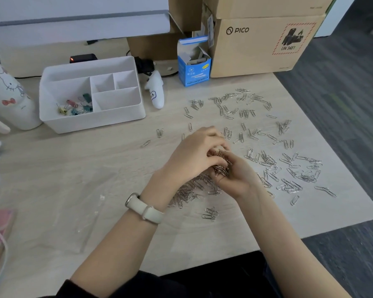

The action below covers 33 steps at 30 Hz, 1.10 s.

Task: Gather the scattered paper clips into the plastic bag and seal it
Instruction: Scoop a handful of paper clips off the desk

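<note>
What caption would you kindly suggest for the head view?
A bunch of paper clips held between left hand and right hand over the clip-strewn desk.

Bare desktop (pixel 63 168) out at 9 o'clock is easy passage; white organizer tray (pixel 95 122) blocks 10, PICO box (pixel 256 59) blocks 1, paper clips (pixel 267 160) litter 3.

Held paper clips (pixel 221 166) partly hidden under left hand (pixel 194 155); plastic bag (pixel 88 224) barely discernible.

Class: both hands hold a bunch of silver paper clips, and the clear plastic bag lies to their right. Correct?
No: the head view shows the clear plastic bag lying to their left. The left hand and right hand do hold the silver paper clips.
</note>
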Available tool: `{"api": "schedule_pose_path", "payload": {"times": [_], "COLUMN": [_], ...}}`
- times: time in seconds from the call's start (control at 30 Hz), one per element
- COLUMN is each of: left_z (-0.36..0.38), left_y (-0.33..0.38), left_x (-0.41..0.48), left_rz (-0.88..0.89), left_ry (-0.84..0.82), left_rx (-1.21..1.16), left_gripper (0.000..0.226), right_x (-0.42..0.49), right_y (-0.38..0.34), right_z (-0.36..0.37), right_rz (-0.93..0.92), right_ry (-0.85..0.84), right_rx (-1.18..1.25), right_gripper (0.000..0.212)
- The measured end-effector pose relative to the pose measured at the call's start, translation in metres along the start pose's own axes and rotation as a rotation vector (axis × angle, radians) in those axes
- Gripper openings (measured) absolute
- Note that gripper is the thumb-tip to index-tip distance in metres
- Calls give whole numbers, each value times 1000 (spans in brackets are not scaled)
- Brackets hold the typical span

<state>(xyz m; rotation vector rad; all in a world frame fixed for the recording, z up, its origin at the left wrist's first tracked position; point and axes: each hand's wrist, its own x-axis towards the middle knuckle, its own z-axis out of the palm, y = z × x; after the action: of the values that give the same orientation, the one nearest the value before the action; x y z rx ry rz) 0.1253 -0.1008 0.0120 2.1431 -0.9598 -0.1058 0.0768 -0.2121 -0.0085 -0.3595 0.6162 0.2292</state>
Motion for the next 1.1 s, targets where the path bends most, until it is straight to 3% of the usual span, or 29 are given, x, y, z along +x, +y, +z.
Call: {"api": "schedule_pose_path", "payload": {"times": [0.13, 0.27, 0.37, 0.47, 0.57, 0.77, 0.93, 1.1], "left_z": [-18, -46, -70, -85, -89, -97, -85, -82], "left_y": [-15, -42, -58, -74, -80, -70, -78, -80], "left_x": [-21, -58, -91, -114, -125, -135, -154, -157], "left_rz": [-106, -505, -850, -1056, -1077, -991, -1097, -1120], "left_ry": [300, 633, 720, 716, 717, 841, 667, 591], "left_rx": [14, 255, 449, 481, 492, 504, 587, 566], "left_gripper": [21, 28, 39, 48, 55, 39, 48, 34], "right_x": [8, 16, 21, 24, 26, 30, 33, 32], "right_y": [7, 17, 33, 50, 63, 82, 93, 99], "right_z": [7, 16, 26, 37, 45, 55, 59, 60], "right_rz": [21, 42, 85, 122, 151, 171, 194, 218], "right_ry": [0, -24, -29, -30, -37, -43, -50, -57], "right_rx": [28, -14, -45, -101, -122, -149, -163, -186], "right_gripper": [34, 37, 36, 30, 30, 29, 30, 29]}}
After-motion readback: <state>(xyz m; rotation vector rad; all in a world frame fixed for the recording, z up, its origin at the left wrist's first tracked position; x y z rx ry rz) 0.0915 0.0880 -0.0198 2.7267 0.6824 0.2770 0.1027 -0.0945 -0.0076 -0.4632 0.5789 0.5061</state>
